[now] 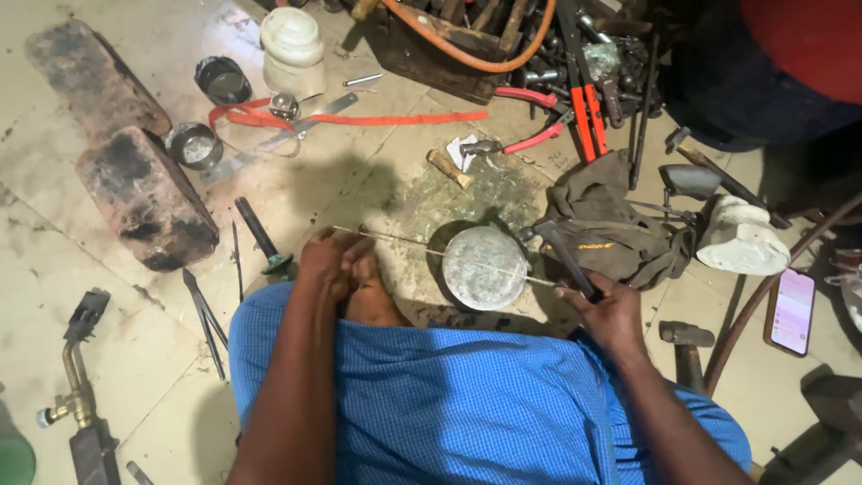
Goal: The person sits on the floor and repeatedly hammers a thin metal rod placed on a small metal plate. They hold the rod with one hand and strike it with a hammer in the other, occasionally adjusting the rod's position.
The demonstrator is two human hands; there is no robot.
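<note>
A person in blue checked cloth sits on a tiled floor [359,171], working a thin metal rod [404,240] across a round metal block [485,267]. The left hand [330,260] has its grip pressed together around the rod's left end, beside the person's bare foot [370,301]. The right hand [603,310] has its grip closed on the handle of a hammer [558,247], whose head hangs just above the block's right edge, where the rod crosses it.

Near the right hand lie a crumpled olive cloth [611,229], a white moulded block [742,238] and a phone [793,311] with a lit pink screen. To the left sit 2 scorched bricks [135,189], a brass torch [76,386] and 2 small tins [193,144]. Red-handled pliers [539,136] and an orange hose [467,49] lie further back.
</note>
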